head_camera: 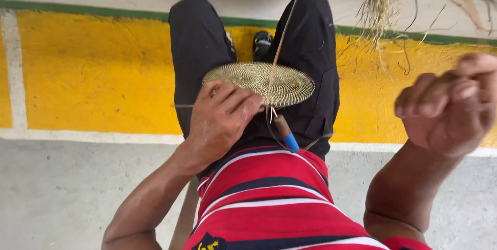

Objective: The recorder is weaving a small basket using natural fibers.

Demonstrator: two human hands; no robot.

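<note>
On the lap, across black trousers (310, 58), the round woven mat (259, 81) lies flat, the left hand (220, 120) clamped on its near edge to steady it. The right hand (450, 105), raised aside with fingers pinched together, draws a thin strand (283, 37) taut; a blue-handled tool (286, 135) rests just below the mat

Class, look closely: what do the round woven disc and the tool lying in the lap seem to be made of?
Woven disc: probably dried grass or palm fibre, matte straw-coloured, in tight coiled rows. Tool: seemingly a brown wooden shaft with a glossy blue end, probably plastic; its tip is hidden.
</note>
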